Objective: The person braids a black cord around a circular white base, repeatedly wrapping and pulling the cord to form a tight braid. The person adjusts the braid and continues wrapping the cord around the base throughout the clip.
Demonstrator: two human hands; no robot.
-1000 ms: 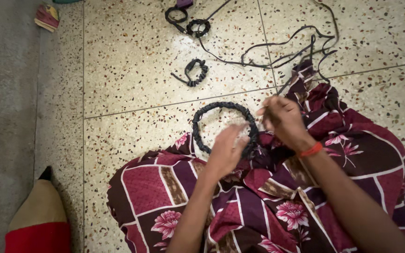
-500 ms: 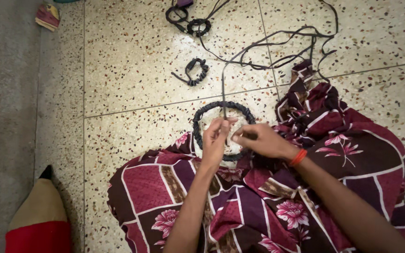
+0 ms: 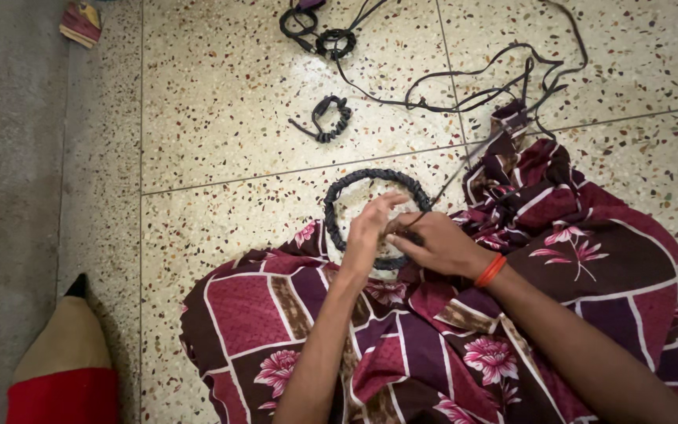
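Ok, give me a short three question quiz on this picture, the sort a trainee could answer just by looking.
1. True or false: the braided black ring lies partly on the speckled floor.
2. Which hand wears the orange band? A left, B right.
3. What runs from the right hand up toward the tangle on the floor?

Key: 1 true, its near edge meets the floral cloth. 2 B. 3 a thin black cord, pinched in the fingers beside the left hand.
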